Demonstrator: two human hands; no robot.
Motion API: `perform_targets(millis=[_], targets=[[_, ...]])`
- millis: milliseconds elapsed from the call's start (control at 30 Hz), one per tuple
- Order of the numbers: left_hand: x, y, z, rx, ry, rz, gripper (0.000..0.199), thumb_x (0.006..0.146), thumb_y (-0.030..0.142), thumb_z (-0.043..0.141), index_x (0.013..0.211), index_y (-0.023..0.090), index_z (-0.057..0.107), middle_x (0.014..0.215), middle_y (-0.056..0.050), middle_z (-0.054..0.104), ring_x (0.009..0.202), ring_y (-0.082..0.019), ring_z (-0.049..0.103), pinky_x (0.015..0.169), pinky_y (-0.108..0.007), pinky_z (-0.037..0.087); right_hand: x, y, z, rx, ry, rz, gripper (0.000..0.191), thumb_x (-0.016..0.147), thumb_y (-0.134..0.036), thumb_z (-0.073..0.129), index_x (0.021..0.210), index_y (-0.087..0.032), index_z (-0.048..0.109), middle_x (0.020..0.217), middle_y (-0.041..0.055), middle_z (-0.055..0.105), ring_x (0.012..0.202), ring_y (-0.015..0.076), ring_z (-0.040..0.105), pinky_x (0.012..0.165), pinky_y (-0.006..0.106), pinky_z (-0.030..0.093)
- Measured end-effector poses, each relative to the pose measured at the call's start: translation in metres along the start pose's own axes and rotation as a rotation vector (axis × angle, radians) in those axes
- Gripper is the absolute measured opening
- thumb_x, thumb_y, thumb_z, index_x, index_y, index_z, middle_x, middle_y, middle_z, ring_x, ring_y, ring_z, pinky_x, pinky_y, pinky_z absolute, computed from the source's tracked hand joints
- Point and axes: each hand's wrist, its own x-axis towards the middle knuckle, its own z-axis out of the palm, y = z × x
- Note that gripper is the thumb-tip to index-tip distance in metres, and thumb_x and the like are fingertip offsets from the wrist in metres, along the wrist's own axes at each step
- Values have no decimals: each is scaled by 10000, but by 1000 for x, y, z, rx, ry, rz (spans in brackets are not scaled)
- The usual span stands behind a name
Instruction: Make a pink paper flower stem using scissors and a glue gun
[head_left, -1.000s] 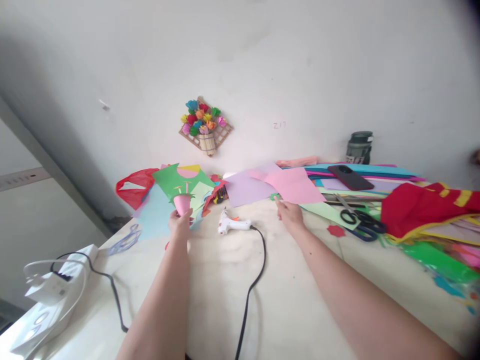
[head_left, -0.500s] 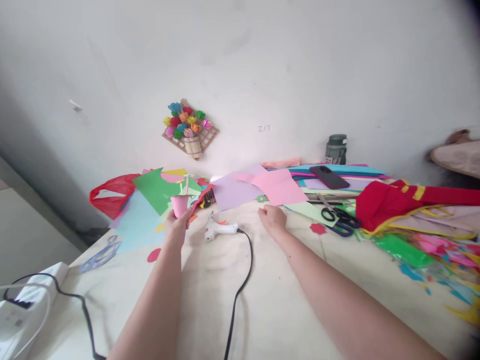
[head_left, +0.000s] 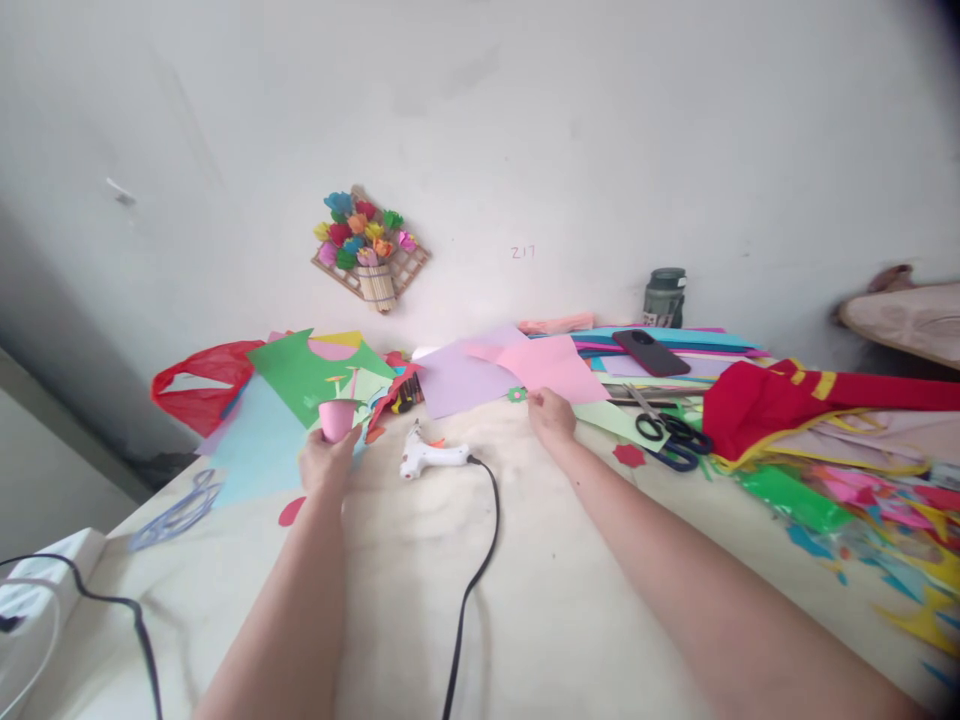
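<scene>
Cup [head_left: 336,423] is pink, green at its rim [head_left: 348,403]; flower cut-out [head_left: 517,395] green with pink centre; glue gun [head_left: 442,457] white, trigger [head_left: 436,443] orange, cord [head_left: 486,560] black; scalloped cut-out [head_left: 629,456] plain red; fabric [head_left: 750,410] red with yellow bands and edging; paper sheets [head_left: 461,385] plain lilac, pink, green and pale blue.

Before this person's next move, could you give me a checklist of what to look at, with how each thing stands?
1. Pink cup held in the left hand, opening upward: ok.
2. Right hand close to the small green flower: ok.
3. Right hand gripping that flower: cannot tell; contact is unclear.
4. Glue gun lying between the hands, touched by neither: ok.
5. Glue gun hot: cannot tell.
6. Scissors apart from the right hand: ok.
</scene>
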Motion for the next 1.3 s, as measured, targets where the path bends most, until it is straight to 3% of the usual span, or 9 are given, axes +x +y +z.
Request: perform_targets(millis=[100,367,600,800,900,1067,1133,1233,1300], targets=[[0,3,-3,184,62,-48,413,442,522,644,697,212,547,635,-59,556,652,-269,547,547,-350,390,9,4,0,-108,39,-47,255,760,-305,408,847,-232,636,857,38,645,781,171,554,625,244,362],[-1,9,-1,219,18,-84,583,437,547,634,915,222,559,785,-108,592,779,-328,551,633,-417,396,13,11,3,-304,66,-143,290,770,-295,383,753,-168,644,802,100,639,771,205,544,625,281,326],[0,9,-3,230,81,-135,466,427,471,664,800,215,552,734,-93,585,787,-338,545,646,-441,394,5,10,4,-225,154,-236,234,757,-323,424,734,-173,602,740,57,629,716,176,531,623,266,302],[5,0,-7,211,197,-236,383,403,422,673,652,190,497,695,-115,563,859,-394,491,665,-505,361,4,15,7,-172,67,-234,183,738,-359,486,767,-227,609,750,15,647,679,158,544,597,246,313],[6,-4,-7,331,221,-241,376,446,449,641,634,182,456,780,-145,549,974,-425,401,681,-513,349,3,14,7,-205,45,-272,197,739,-381,487,744,-238,622,758,14,654,701,165,556,598,244,321],[-3,-2,-8,468,333,-182,672,440,536,635,949,152,426,1087,-164,450,1056,-425,315,787,-522,292,-2,7,2,-277,54,-292,285,786,-388,404,756,-221,632,752,40,655,688,173,564,590,252,320],[-9,6,-10,441,405,-80,756,467,533,635,1065,148,379,1159,-174,401,1084,-415,298,813,-518,276,-3,5,1,-298,67,-277,360,814,-405,339,753,-211,636,750,54,653,683,176,564,579,256,315],[-21,28,-12,399,490,161,535,621,507,553,1025,172,449,1102,-133,465,1039,-330,379,800,-437,320,-5,5,0,-299,75,-267,424,833,-428,281,760,-203,633,745,66,648,685,177,563,556,254,303],[-30,45,-10,388,301,253,313,708,466,472,800,175,542,934,-99,547,898,-255,479,736,-370,364,-7,4,1,-284,65,-266,419,836,-429,278,779,-200,625,734,65,643,679,174,560,547,249,295]])
